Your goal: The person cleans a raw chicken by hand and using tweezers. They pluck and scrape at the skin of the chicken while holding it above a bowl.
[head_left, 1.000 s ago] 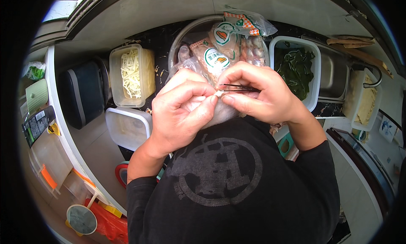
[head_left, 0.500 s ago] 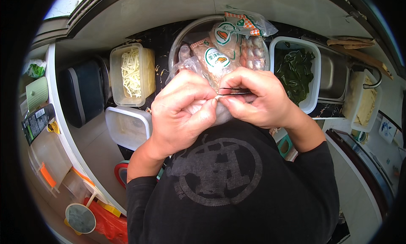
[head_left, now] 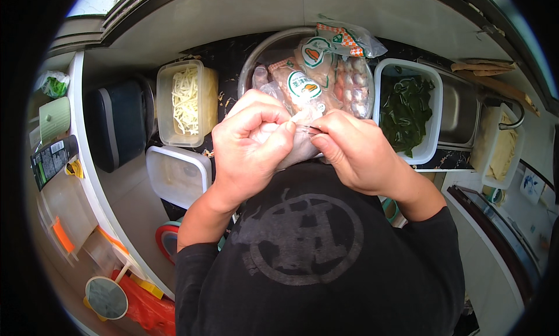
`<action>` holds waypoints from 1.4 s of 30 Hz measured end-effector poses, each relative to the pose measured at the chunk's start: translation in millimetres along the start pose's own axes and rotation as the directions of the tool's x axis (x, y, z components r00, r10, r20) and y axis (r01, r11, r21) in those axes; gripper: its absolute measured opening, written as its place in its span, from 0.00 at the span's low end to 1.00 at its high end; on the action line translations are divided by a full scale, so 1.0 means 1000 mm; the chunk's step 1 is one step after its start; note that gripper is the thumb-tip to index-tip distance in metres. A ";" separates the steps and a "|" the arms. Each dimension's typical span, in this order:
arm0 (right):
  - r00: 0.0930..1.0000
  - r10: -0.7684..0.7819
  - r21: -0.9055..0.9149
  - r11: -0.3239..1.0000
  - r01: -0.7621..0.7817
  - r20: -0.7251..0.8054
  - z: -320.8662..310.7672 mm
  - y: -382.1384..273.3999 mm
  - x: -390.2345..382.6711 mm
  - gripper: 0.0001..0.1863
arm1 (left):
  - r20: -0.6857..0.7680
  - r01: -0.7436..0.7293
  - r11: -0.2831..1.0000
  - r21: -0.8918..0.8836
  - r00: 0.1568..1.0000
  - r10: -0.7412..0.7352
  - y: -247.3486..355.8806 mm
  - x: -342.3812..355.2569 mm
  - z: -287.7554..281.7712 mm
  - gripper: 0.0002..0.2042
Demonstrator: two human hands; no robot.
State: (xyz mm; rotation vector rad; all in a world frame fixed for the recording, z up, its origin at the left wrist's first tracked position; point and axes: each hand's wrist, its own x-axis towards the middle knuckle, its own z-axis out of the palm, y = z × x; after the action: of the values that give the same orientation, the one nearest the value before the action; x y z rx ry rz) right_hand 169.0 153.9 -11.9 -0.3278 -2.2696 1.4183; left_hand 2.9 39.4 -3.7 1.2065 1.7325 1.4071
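My left hand point(head_left: 250, 141) is closed in a pinch on the gathered top of a clear plastic bag point(head_left: 301, 153) with pale contents. Close beside it, my right hand point(head_left: 352, 150) pinches a thin dark strip-like thing point(head_left: 314, 130) against the bag's top; its exact kind is too small to tell. Just beyond both hands, a round metal basin point(head_left: 249, 61) holds several packets of meat point(head_left: 304, 86) in printed clear wrapping. Part of the bag is hidden behind my fingers.
On the left stand a tub of pale shreds point(head_left: 185, 103) and a white plastic tub point(head_left: 179, 176). A white tub of dark green leaves point(head_left: 406, 106) sits right of the basin, beside the metal sink point(head_left: 460, 123). Farther right is another tub point(head_left: 499, 147) with yellowish strips.
My right hand has moved slightly lower and its fingers have drawn closer together on the thin dark strip. My left hand keeps its pinch on the bag. The view has shifted a little.
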 end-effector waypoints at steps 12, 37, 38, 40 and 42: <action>0.997 -0.064 -0.155 0.986 0.056 -0.051 0.008 -0.003 0.001 0.07 | 0.008 -0.035 0.999 0.006 0.999 0.035 0.004 -0.002 0.000 0.03; 0.995 -0.080 -0.128 0.989 0.071 -0.062 0.011 0.003 0.001 0.03 | 0.027 -0.037 0.999 0.002 0.999 0.037 0.004 -0.003 -0.002 0.02; 0.995 -0.066 -0.104 0.993 0.058 -0.076 0.010 0.002 0.001 0.02 | 0.026 -0.036 0.999 0.000 0.999 0.036 0.004 -0.003 -0.002 0.02; 0.994 -0.038 -0.055 0.998 0.033 -0.101 0.010 -0.001 0.003 0.03 | 0.024 -0.035 0.999 0.001 0.999 0.035 0.004 -0.003 -0.002 0.02; 0.995 -0.031 -0.057 0.998 0.025 -0.098 0.010 -0.001 0.002 0.03 | 0.017 -0.035 0.999 0.004 0.999 0.035 0.004 -0.004 -0.003 0.02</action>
State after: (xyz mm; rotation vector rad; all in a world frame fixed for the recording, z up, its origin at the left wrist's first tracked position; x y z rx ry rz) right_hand 163.1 146.6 -14.3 -0.3745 -2.2275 1.2979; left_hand 3.1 34.8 1.0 1.2528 1.7116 1.4104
